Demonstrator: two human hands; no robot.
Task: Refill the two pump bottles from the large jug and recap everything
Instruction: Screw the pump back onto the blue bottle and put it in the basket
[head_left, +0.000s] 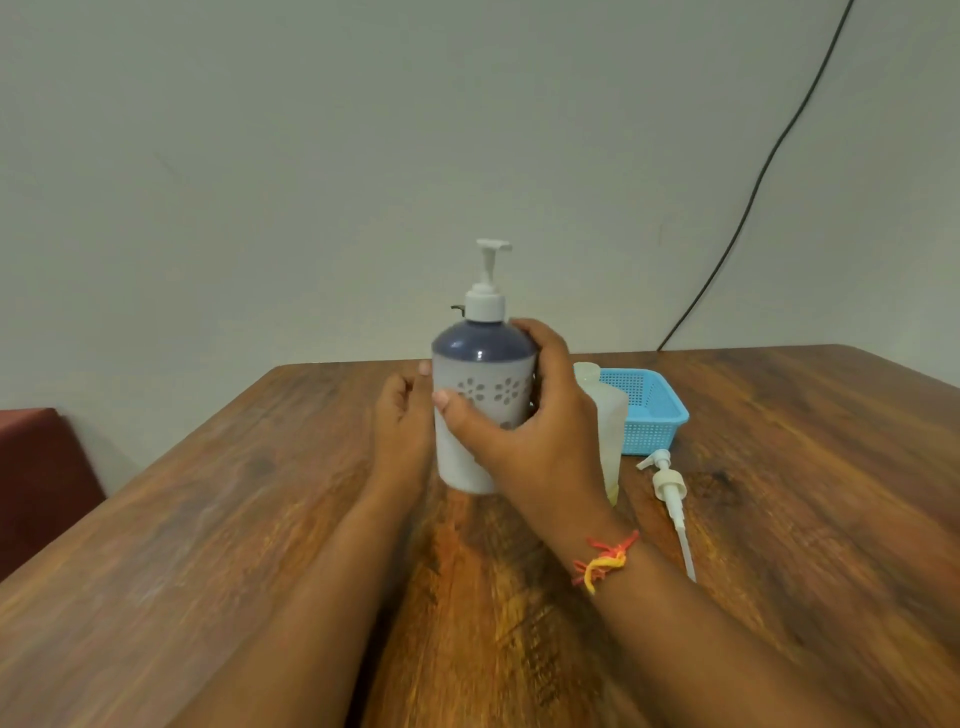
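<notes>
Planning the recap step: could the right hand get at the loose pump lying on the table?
Probably yes. The loose pump lies in the open on the table, beside the right hand, with nothing on it. That hand's grip is on the pump bottle, so it must let go first.

Dim, soft light — blurred edges.

Head view, forward and down.
My one camera looks close over the wooden table (208, 571) toward the wall (311, 156).
</notes>
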